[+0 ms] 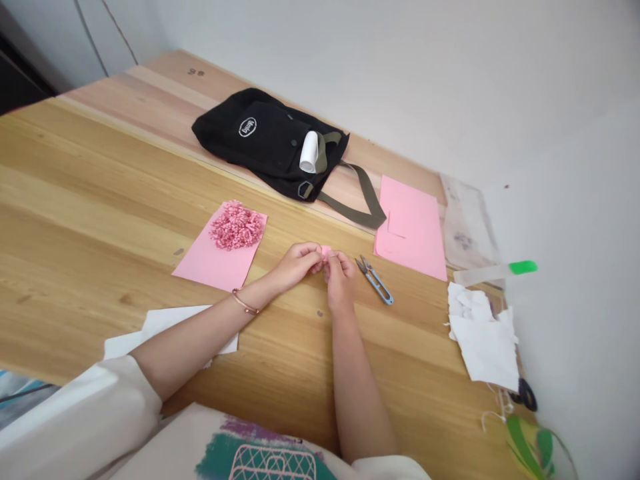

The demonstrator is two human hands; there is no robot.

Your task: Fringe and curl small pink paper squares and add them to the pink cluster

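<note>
My left hand (296, 264) and my right hand (341, 279) meet over the wooden table (100, 200), fingers pinched together on a small pink paper piece (326, 251) held between them. A pink paper sheet (220, 261) lies to the left of my hands with a pile of small pink curled paper pieces (236, 225) on it. Small thread snips (374, 280) lie just right of my right hand. My left wrist wears a thin bracelet (245, 303).
A black bag (265, 140) with a white roll (309, 152) and an olive strap lies at the back. Pink sheets (411, 227) lie at the right. White crumpled paper (483, 337), a tube with a green cap (495, 272) and white sheets (160, 327) lie around.
</note>
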